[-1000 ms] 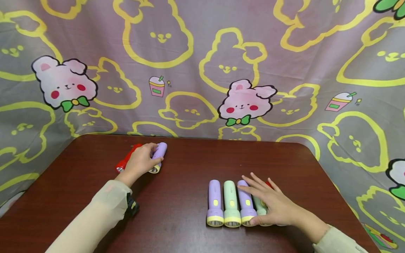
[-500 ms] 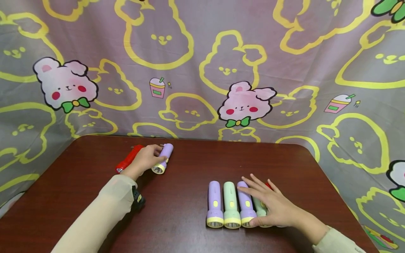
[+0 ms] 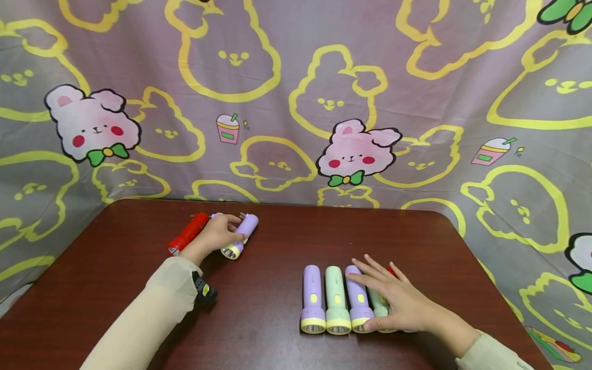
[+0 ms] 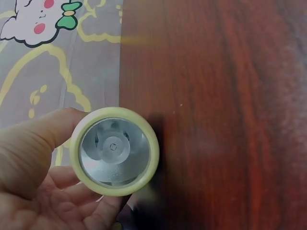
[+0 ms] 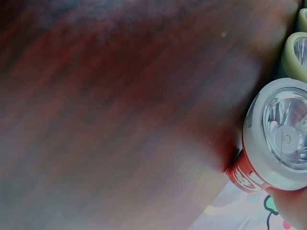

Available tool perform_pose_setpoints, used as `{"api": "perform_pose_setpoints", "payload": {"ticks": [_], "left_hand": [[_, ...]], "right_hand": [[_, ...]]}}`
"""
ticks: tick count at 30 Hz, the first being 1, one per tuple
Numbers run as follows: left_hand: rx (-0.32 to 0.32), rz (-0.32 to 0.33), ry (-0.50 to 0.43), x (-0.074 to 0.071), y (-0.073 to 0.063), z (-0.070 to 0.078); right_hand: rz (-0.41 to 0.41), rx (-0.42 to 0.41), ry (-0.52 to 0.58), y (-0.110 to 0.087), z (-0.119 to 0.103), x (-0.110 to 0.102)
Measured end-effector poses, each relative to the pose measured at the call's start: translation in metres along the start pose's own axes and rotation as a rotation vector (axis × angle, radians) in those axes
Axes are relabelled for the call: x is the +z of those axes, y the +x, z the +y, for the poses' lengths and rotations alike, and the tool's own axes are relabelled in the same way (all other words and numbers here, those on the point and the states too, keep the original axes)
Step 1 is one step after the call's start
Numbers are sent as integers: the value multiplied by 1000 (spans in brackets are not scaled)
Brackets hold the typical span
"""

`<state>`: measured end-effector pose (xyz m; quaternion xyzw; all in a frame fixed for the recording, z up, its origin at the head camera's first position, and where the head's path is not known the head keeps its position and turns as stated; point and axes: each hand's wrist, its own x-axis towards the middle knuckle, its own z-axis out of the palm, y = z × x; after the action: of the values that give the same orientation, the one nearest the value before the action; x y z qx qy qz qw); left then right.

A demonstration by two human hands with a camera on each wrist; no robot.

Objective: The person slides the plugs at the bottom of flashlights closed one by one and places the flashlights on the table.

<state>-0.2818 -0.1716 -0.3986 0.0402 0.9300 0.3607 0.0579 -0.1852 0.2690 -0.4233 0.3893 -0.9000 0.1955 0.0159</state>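
Note:
At the far left of the table, my left hand (image 3: 217, 236) holds a purple flashlight (image 3: 246, 226) with a pale yellow head, thumb on one side and fingers on the other. Its lens (image 4: 114, 147) faces the left wrist camera. Small metal prongs stick out by its far end. My right hand (image 3: 400, 303) rests over the right end of a row of flashlights, fingers spread and nearly straight. Purple (image 3: 312, 298) and green (image 3: 336, 298) ones lie side by side there. Partly hidden beneath that hand is a red flashlight (image 5: 247, 175) with a white rim.
Left of my left hand lies another red flashlight (image 3: 188, 234). A bit of something purple (image 3: 216, 215) shows behind the hand. The brown table (image 3: 277, 236) ends at a patterned curtain (image 3: 277, 103) at the back and sides.
My left hand has moved slightly right with the purple flashlight, uncovering more of the red one and a purple bit behind the hand. My right hand has stayed put.

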Motion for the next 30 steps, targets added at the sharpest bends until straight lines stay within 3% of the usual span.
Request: {"api": "perform_pose_setpoints", "payload": {"ticks": [7, 16, 22, 30], "left_hand": [[-18, 28, -45, -1, -7, 1], [-14, 93, -182, -3, -15, -3], [-10, 151, -208, -5, -21, -2], [-17, 163, -233, -8, -30, 0]], "right_hand": [[-1, 2, 2, 0, -2, 1], [9, -17, -2, -1, -1, 1], [12, -23, -7, -1, -1, 2], [6, -10, -14, -1, -1, 2]]}}
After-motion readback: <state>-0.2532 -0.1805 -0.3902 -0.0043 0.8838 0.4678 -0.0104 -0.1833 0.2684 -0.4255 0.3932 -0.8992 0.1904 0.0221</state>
